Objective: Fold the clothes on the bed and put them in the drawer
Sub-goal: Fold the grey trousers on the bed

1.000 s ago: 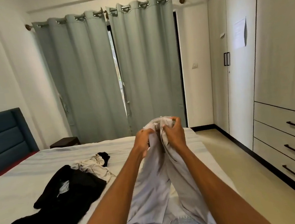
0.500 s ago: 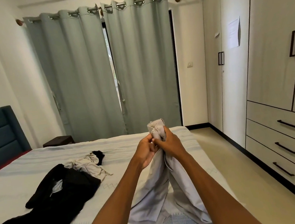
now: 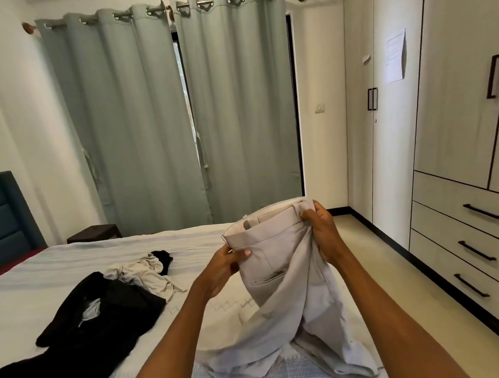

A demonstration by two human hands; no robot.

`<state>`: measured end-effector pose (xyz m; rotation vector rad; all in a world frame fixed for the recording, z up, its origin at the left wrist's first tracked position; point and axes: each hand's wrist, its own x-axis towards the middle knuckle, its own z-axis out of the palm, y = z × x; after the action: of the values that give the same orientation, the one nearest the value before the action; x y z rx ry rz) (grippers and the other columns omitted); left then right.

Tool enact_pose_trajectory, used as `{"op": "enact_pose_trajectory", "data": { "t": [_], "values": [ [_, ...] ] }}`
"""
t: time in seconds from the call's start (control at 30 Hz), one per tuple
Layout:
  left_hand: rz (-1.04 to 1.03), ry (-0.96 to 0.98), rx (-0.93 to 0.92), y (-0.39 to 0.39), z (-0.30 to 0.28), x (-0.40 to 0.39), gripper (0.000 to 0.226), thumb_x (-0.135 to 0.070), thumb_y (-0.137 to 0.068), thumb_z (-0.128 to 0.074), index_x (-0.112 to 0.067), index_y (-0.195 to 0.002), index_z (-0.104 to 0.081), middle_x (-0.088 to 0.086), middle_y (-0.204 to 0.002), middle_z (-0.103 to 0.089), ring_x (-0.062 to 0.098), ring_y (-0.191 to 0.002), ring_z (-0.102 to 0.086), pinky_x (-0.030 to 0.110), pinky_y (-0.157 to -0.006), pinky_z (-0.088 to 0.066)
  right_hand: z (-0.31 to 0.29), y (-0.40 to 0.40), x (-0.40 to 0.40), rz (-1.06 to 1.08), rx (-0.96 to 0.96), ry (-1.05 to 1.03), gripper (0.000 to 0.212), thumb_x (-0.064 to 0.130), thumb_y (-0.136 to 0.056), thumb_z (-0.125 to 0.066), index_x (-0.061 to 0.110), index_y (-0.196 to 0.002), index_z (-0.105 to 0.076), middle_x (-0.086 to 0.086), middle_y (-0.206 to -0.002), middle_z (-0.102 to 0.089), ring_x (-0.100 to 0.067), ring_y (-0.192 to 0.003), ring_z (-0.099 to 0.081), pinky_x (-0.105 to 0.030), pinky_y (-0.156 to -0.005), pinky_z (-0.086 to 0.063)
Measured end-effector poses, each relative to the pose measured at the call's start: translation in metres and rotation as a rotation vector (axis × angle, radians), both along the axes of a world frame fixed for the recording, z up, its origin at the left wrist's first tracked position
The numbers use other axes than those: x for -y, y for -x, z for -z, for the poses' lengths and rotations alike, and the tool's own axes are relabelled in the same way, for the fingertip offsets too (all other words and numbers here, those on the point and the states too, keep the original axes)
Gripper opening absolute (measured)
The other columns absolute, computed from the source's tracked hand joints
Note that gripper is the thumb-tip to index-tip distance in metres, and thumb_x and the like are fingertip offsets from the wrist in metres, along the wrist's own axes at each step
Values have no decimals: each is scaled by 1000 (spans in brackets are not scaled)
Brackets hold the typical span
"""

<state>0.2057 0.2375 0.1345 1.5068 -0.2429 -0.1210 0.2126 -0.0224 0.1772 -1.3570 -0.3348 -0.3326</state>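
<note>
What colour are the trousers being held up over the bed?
Light grey-beige trousers, plain with no pattern, seen in the head view.

Soft, even daylight fills the room, brightest at the narrow gap between the curtains (image 3: 188, 109), which shows blown out. Shadows under the clothes on the bed (image 3: 68, 265) are faint. Focus is sharp throughout. Wide-angle distortion bends the wardrobe (image 3: 461, 110) and left wall toward the frame edges
</note>
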Motion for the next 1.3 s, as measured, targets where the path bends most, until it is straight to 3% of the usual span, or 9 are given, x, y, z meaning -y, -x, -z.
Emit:
{"op": "enact_pose_trajectory", "data": {
  "t": [0.13,0.3,0.4,0.53,0.6,0.77,0.87,1.03,1.3],
  "values": [
    [-156,33,103,-6,-23,7,44,-25,-80,-80,-9,-119,-67,6,-115,-73,31,-118,-63,41,-99,-52,-14,-7,14,57,-40,57,47,44,-81,-66,18,-119,-61,-1,-110,-69,-18,-101,-65,-35,-91,-51],
    [-334,-210,415,-10,-79,19,27,-27,-90,-73,-21,-115,-66,-8,-103,-71,16,-100,-65,16,-77,-51,-40,-15,40,55,-4,411,51,47,-84,-76,21,-126,-59,4,-116,-69,-15,-107,-66,-35,-93,-56],
    [-466,-373,582,-20,-113,21,46,-45,-81,-69,-21,-120,-64,-1,-112,-69,19,-104,-64,32,-87,-51,-62,-19,48,100,39,639,71,68,-74,-73,23,-128,-59,4,-116,-69,-18,-101,-67,-40,-84,-58],
    [-598,-339,690,-31,-162,30,54,-49,-84,-71,-19,-128,-59,4,-118,-69,21,-105,-63,34,-90,-51,-106,-22,44,230,-22,414,32,40,-103,-52,21,-128,-51,-11,-119,-64,-19,-58,-62,-24,-44,-42],
    [-587,-248,718,-34,-188,40,44,-38,-88,-73,-16,-124,-61,1,-114,-69,18,-103,-65,30,-90,-51,-131,-22,36,136,-55,235,29,26,-106,-46,17,-134,-49,-9,-122,-62,-22,-58,-69,-25,-42,-46],
    [-553,-107,711,-40,-221,41,40,-35,-89,-74,-15,-122,-64,-1,-113,-71,13,-102,-67,28,-90,-53,-153,-26,15,-46,-9,5,52,3,-80,-61,16,-130,-57,-7,-116,-69,-26,-106,-67,-38,-92,-58],
    [-525,-144,696,-39,-223,33,43,-41,-86,-75,-17,-121,-66,-1,-112,-72,13,-100,-68,27,-86,-53,-150,-23,12,99,64,78,52,12,-78,-78,12,-127,-59,-4,-108,-72,-20,-91,-69,-32,-81,-59],
    [-337,-223,475,-33,-231,15,29,-24,-90,-72,-9,-114,-68,3,-100,-71,18,-88,-64,21,-68,-52,-174,-24,30,139,-19,127,35,25,-94,-69,8,-121,-56,-12,-88,-69,-16,-47,-63,-25,-40,-45],
    [-250,-689,93,-68,-207,-3,28,-38,-88,-72,-19,-108,-67,-1,-87,-65,14,-72,-53,24,-56,-37,-156,-58,60,-321,-403,406,52,20,-87,-77,4,-132,-56,-17,-120,-70,-34,-84,-75,-24,-56,-60]
  ]
}}
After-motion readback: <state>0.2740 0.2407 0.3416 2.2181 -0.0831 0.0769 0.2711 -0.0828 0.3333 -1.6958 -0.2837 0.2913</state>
